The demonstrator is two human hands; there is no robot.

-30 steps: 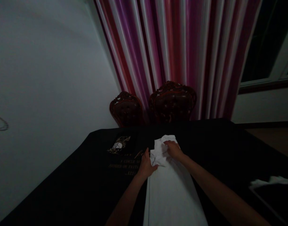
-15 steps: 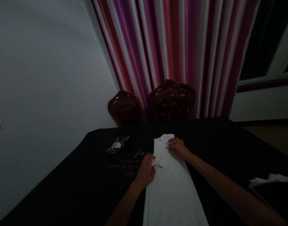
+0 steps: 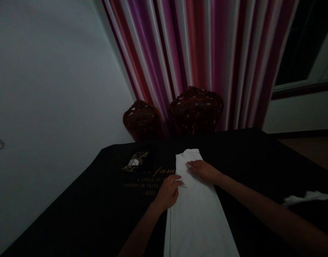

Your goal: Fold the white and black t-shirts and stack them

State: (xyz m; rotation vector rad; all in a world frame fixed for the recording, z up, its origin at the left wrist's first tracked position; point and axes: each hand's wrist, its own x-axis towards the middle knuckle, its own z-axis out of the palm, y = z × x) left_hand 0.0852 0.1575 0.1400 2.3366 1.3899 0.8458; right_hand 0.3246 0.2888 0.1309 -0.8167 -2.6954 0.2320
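A white garment (image 3: 198,214), folded into a long narrow strip, lies on the dark tablecloth and runs from near me toward the far side of the table. My right hand (image 3: 205,172) rests on its upper right part, fingers stretched out flat across the cloth. At the strip's left edge is my left hand (image 3: 168,192), its fingers reaching over the fabric and slightly apart. A small crease shows by the left fingertips. The near end of the garment runs out of view at the bottom.
A black folded piece with a gold and white print (image 3: 134,162) lies at the far left of the tablecloth (image 3: 73,214), which has gold lettering. White fabric (image 3: 306,197) sits at the right. Two carved chairs (image 3: 197,110) stand behind the table, before a striped curtain (image 3: 198,43).
My left fingers have let go of the small bit of raised fabric and lie over the edge, which is flatter. My right hand has moved slightly left and flattened on the cloth.
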